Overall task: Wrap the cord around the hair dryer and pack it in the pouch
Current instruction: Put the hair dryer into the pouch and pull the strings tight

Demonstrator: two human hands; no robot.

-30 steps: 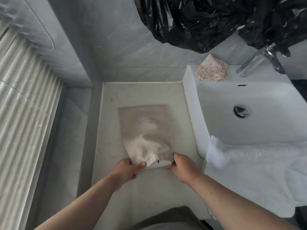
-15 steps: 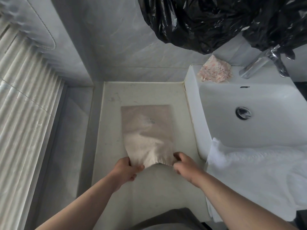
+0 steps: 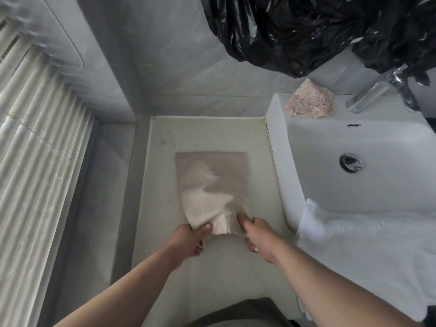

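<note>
The beige fabric pouch (image 3: 212, 185) lay flat on the pale countertop (image 3: 160, 185), bulging toward its gathered mouth, its contents hidden. The left hand (image 3: 191, 239) pinched the mouth's left edge; the right hand (image 3: 257, 234) gripped its right edge, both closed tight on the cloth. Beyond the right hand a white towel (image 3: 365, 251) draped over the white sink (image 3: 354, 142). A black plastic bag (image 3: 306, 31) hung far past the pouch.
</note>
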